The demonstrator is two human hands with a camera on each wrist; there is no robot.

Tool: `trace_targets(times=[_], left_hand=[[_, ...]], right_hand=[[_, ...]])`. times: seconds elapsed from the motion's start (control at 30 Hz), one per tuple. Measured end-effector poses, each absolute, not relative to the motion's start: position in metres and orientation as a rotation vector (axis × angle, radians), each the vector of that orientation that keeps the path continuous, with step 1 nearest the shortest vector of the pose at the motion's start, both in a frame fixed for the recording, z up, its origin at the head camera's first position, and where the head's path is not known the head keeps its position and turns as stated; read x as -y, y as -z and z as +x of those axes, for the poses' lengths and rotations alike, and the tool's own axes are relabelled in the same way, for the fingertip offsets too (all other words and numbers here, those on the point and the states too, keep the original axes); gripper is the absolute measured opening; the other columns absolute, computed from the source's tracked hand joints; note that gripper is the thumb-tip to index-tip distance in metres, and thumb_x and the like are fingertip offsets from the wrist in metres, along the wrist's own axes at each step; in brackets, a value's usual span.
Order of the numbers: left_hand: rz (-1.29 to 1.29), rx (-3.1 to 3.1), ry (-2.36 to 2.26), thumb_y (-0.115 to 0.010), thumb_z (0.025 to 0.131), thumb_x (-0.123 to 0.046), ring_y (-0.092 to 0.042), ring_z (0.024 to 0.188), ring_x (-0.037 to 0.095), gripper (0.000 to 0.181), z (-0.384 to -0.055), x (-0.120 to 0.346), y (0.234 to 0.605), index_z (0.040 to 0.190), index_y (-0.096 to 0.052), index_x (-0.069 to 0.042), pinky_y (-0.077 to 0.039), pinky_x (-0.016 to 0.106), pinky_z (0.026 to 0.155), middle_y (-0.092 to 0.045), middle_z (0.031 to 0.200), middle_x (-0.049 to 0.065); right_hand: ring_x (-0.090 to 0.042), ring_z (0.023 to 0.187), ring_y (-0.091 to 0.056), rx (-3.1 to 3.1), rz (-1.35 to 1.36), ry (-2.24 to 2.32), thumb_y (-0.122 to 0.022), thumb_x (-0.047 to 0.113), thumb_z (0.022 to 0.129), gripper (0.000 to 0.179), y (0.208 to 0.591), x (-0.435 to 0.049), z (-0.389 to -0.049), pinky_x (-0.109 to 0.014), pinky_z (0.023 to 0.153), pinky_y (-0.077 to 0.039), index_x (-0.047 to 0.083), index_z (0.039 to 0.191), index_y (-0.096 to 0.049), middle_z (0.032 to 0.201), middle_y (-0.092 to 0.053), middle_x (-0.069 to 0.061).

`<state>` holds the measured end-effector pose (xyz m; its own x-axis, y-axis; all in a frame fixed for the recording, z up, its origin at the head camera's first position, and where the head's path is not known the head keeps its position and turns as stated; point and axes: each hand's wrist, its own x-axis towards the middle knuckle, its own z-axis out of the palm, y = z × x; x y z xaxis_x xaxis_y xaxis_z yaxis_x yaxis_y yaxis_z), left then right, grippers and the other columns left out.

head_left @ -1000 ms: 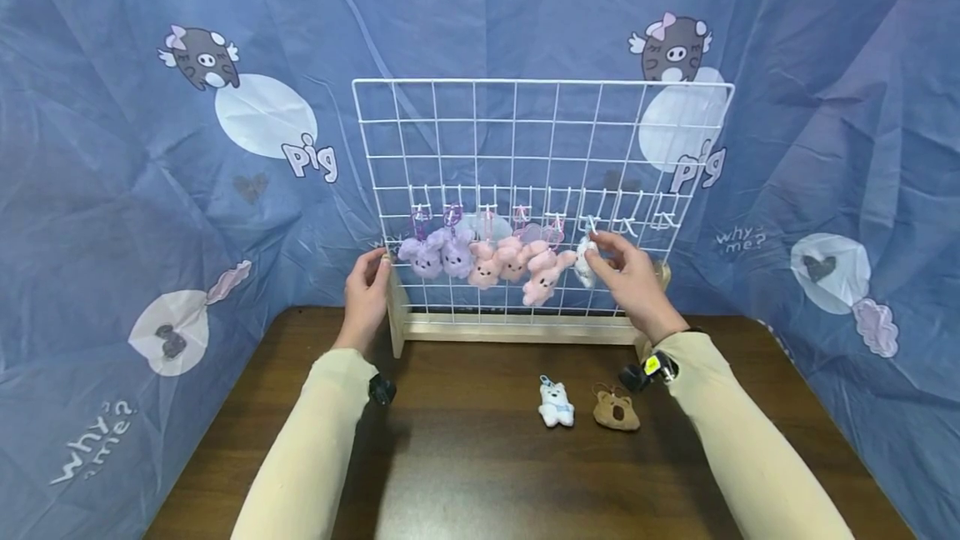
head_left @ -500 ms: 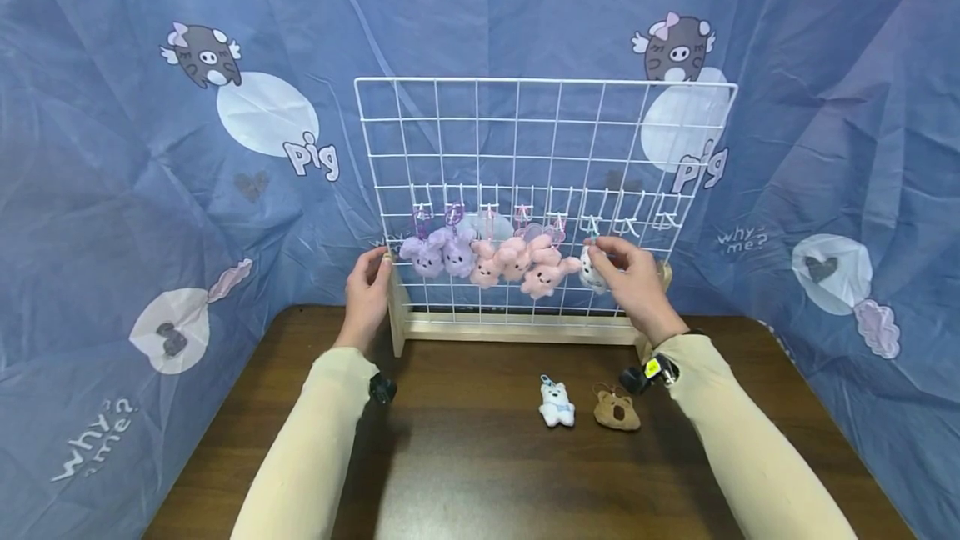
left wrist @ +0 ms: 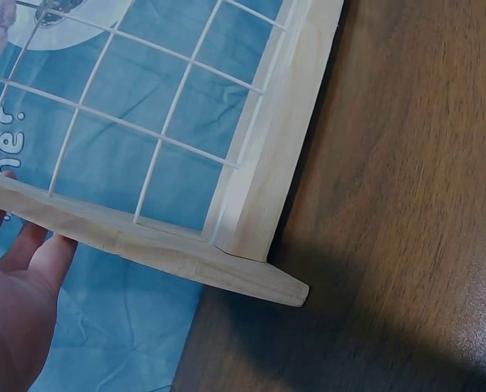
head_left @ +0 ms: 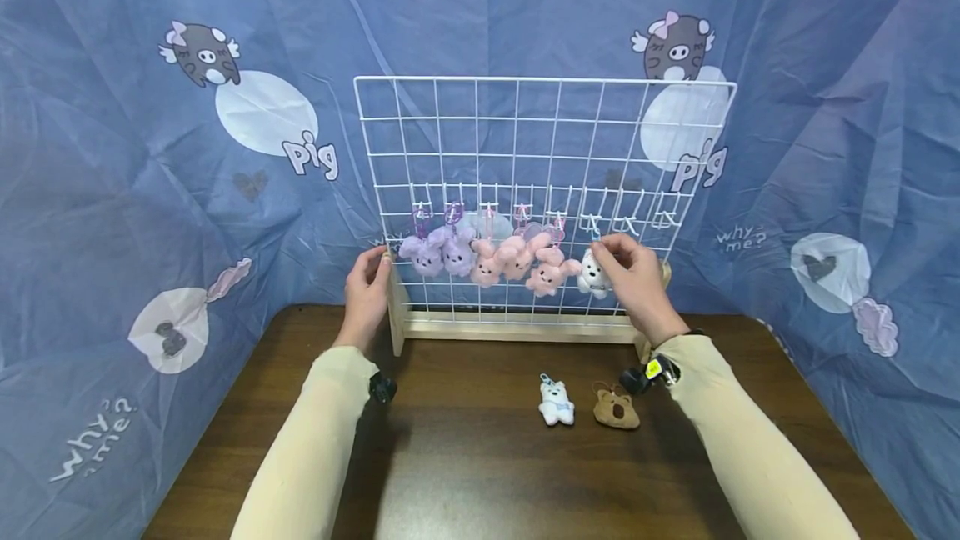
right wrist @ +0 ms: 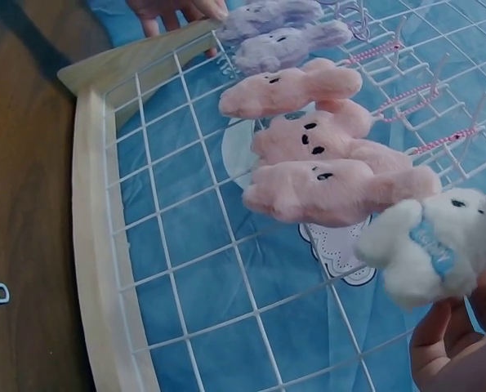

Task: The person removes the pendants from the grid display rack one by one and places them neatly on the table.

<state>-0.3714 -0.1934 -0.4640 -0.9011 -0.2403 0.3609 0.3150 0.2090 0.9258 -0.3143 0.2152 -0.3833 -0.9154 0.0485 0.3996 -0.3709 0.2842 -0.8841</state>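
Observation:
My right hand (head_left: 636, 280) pinches a white plush bear keychain (head_left: 591, 275) by the head. The bear has a light-blue bow (right wrist: 433, 249), and its light-blue strap (head_left: 596, 233) runs up to a hook on the white wire grid rack (head_left: 516, 117). Left of it hang several pink plush bunnies (right wrist: 308, 192) and two lilac ones (head_left: 457, 252). My left hand (head_left: 365, 294) grips the rack's wooden side post (left wrist: 169, 261) at the left, thumb in front and other fingers partly hidden.
On the brown table (head_left: 480, 482), in front of the rack, lie another white plush bear (head_left: 556, 403) and a brown plush bear (head_left: 617, 409). Two bare hooks (head_left: 627, 226) stick out right of the held bear. A blue printed cloth (head_left: 315, 40) surrounds the table's back and sides.
The white bear in my right hand has turned to face forward and shifted slightly right. The rightmost pink bunny has swung a little. My left hand has stayed on the post.

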Motion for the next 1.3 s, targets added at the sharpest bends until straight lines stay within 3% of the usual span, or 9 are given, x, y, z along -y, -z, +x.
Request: trace_targets(times=[0.23, 0.47, 0.77, 1.0, 1.3], left_hand=[[-0.095, 2.044, 1.767, -0.056, 0.110, -0.023, -0.058, 0.133, 0.033, 0.038, -0.372, 0.194, 0.464, 0.141, -0.059, -0.002, -0.043, 0.050, 0.113, -0.064, 0.141, 0.022], [-0.079, 2.063, 1.752, -0.057, 0.110, -0.024, -0.058, 0.132, 0.032, 0.037, -0.371, 0.194, 0.466, 0.141, -0.060, -0.004, -0.043, 0.049, 0.112, -0.064, 0.141, 0.020], [-0.085, 2.065, 1.748, -0.056, 0.111, -0.024, -0.058, 0.134, 0.032, 0.038, -0.372, 0.194, 0.465, 0.142, -0.059, -0.003, -0.043, 0.049, 0.114, -0.064, 0.142, 0.021], [-0.097, 2.074, 1.783, -0.054, 0.111, -0.020, -0.056, 0.136, 0.035, 0.040, -0.363, 0.192, 0.454, 0.145, -0.056, 0.001, -0.042, 0.050, 0.115, -0.061, 0.145, 0.025], [-0.107, 2.065, 1.740, -0.056, 0.111, -0.025, -0.059, 0.133, 0.032, 0.038, -0.373, 0.196, 0.466, 0.142, -0.059, -0.004, -0.044, 0.049, 0.113, -0.065, 0.141, 0.020]], right_hand=[[-0.010, 0.079, -0.057, 2.232, 0.330, -1.660, -0.064, 0.026, 0.107, 0.035, 0.382, -0.218, -0.315, -0.019, 0.063, -0.048, -0.006, 0.120, -0.068, 0.094, -0.065, 0.001], [-0.008, 0.078, -0.056, 2.255, 0.367, -1.670, -0.062, 0.022, 0.108, 0.033, 0.382, -0.217, -0.314, -0.018, 0.062, -0.046, -0.008, 0.118, -0.072, 0.106, -0.072, 0.000], [-0.008, 0.078, -0.060, 2.215, 0.375, -1.707, -0.060, 0.021, 0.108, 0.032, 0.382, -0.215, -0.312, -0.019, 0.064, -0.050, -0.008, 0.111, -0.072, 0.093, -0.070, 0.004], [-0.009, 0.079, -0.060, 2.249, 0.360, -1.665, -0.058, 0.021, 0.109, 0.032, 0.374, -0.213, -0.305, -0.020, 0.063, -0.051, -0.007, 0.113, -0.072, 0.099, -0.070, -0.005], [-0.008, 0.080, -0.059, 2.275, 0.369, -1.602, -0.055, 0.023, 0.111, 0.034, 0.374, -0.214, -0.303, -0.020, 0.065, -0.049, -0.006, 0.118, -0.070, 0.109, -0.070, -0.016]])
